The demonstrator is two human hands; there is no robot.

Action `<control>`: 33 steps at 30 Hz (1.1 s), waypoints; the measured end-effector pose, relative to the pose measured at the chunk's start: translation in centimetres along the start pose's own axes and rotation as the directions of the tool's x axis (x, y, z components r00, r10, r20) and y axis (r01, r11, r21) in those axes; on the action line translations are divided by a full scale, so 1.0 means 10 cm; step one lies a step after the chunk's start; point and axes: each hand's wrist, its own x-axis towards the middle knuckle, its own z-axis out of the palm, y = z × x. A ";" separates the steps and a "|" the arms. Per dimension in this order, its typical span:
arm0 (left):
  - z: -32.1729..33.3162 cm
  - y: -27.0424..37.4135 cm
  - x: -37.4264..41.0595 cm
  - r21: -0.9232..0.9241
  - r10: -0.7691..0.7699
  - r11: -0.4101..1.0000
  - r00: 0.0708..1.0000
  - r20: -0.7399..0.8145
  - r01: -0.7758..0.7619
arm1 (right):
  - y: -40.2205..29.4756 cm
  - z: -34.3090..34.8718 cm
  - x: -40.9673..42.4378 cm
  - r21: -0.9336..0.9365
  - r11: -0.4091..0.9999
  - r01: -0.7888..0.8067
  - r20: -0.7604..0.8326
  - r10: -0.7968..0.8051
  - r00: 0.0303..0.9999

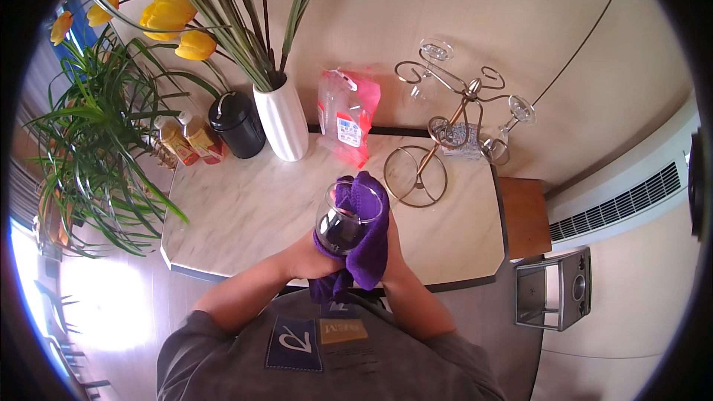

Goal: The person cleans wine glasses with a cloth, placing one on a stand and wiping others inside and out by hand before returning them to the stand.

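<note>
A clear wine glass is held close to my body, its rim facing up towards the camera. My left hand is closed around the lower part of the glass, with purple cloth between. A purple cloth wraps the right side of the glass, and part of it lies inside the bowl. My right hand is on the far side of the cloth, mostly hidden by it, gripping it against the glass. Beyond the hands, a metal wine glass rack with hanging stemmed glasses stands on the marble-patterned tabletop.
A pink and clear plastic package stands behind the hands. Left of it are a white vase with yellow tulips, a black lidded canister, two bottles and a leafy plant. A wooden box adjoins the table's right side.
</note>
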 end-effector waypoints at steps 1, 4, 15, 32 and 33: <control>-0.01 0.01 0.00 -0.061 -0.019 0.998 1.000 0.021 0.020 | 0.00 -0.02 0.00 0.006 1.000 0.025 0.002 -0.025 1.000; -0.04 -0.02 0.00 -0.066 0.036 0.997 0.999 -0.005 -0.036 | -0.02 0.02 0.00 0.050 0.999 0.000 -0.115 0.006 0.993; 0.02 0.02 0.03 -0.061 0.089 0.994 0.994 -0.058 -0.093 | 0.02 0.01 -0.04 -0.042 0.995 0.092 -0.036 -0.094 0.995; 0.06 0.04 -0.01 0.020 0.036 0.999 0.996 0.084 -0.038 | -0.18 -0.13 0.06 -0.585 0.811 0.029 -0.055 -0.075 0.996; 0.07 0.02 -0.02 0.056 0.036 0.998 0.997 0.068 -0.040 | -0.28 -0.04 0.06 -0.459 0.888 -0.025 -0.072 -0.009 0.997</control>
